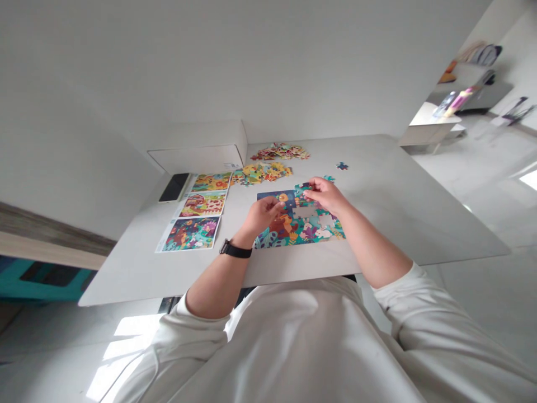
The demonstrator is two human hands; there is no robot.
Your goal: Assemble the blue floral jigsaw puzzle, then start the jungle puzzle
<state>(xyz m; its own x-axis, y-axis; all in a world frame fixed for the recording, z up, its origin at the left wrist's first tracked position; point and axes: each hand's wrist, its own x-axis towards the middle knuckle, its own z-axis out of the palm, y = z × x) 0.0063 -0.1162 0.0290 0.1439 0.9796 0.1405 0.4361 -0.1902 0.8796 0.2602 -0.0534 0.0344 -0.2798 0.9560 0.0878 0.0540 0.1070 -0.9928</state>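
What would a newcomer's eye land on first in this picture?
Probably the colourful, part-built puzzle on the pale table, with bare gaps in it: the left hand is over its left side, and the right hand seems to pinch a teal piece at its far edge. Beyond it lie a yellowish heap and a reddish heap of loose pieces, and to its left a column of three bright picture sheets.

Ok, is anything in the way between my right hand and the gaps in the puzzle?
Nothing visible stands between your right hand and the gaps in the puzzle. Your left hand is off to the side, and the yellow pile lies beyond the far edge.
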